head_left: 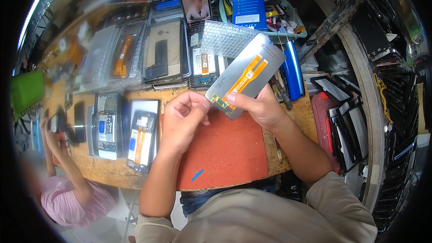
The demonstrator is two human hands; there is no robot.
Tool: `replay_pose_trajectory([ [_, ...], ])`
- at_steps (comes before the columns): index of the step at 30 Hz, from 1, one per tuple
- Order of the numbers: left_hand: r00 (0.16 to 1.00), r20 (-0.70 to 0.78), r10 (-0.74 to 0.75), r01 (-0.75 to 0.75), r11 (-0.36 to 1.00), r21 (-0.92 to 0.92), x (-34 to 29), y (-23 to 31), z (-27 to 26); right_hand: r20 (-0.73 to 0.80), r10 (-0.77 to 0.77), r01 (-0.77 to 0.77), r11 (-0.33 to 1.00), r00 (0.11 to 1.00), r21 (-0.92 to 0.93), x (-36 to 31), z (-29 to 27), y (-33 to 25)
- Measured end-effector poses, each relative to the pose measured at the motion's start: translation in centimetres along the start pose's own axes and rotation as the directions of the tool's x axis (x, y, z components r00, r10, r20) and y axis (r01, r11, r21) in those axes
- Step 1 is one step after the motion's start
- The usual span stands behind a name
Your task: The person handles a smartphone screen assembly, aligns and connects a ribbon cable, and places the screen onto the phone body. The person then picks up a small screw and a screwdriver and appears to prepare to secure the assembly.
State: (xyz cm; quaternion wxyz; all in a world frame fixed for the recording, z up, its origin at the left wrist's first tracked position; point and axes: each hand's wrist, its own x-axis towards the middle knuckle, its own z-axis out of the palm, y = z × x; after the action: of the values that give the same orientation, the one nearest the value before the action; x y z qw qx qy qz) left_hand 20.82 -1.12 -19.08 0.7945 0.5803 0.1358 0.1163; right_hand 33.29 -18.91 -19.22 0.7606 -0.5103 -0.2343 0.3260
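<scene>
My right hand (265, 108) grips a phone display panel (270, 56) by its lower end, thumb across the silver back. The panel is tilted, with an orange flex cable (245, 81) and a small green circuit strip (220, 102) on that back. My left hand (186, 114) is closed in a pinch at the panel's lower left corner; whatever lies between its fingertips is hidden. Beneath both hands lies a red work mat (225, 146) with a small blue strip (197, 175) near its front edge. Bubble wrap (225, 38) sits just behind the panel.
Opened phones (143, 139) lie left of the mat. Behind are bubble-wrapped panels (123, 54), an upright lit phone (196, 6), a blue box (248, 6) and a basket (299, 31). Blue-handled screwdrivers (292, 69) lie right. Another person in a pink shirt (74, 200) is at left.
</scene>
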Motion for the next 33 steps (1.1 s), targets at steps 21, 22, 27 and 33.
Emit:
replay_pose_trajectory([
  [21, 0.999, 0.033, 0.003, -0.004, 0.999, 0.037, -0.2, -0.4, 0.4, 0.003, -0.016, 0.016, 1.0, 1.0, -0.008, -0.1, 0.2, 0.1],
  [22, 0.999, 0.038, 0.002, -0.003, 0.999, 0.044, -0.2, -0.4, 0.4, 0.0, -0.013, 0.013, 1.0, 1.0, -0.01, -0.1, 0.2, 0.1],
  [27, 0.999, 0.042, 0.0, -0.003, 0.998, 0.063, -0.4, -0.4, 0.6, -0.003, -0.031, 0.031, 1.0, 1.0, -0.004, 0.0, 0.2, 0.1],
  [33, 0.997, 0.072, -0.025, 0.021, 0.999, 0.05, -0.6, -0.8, 1.0, 0.006, 0.006, -0.006, 1.0, 1.0, 0.027, 0.1, 0.2, 0.0],
])
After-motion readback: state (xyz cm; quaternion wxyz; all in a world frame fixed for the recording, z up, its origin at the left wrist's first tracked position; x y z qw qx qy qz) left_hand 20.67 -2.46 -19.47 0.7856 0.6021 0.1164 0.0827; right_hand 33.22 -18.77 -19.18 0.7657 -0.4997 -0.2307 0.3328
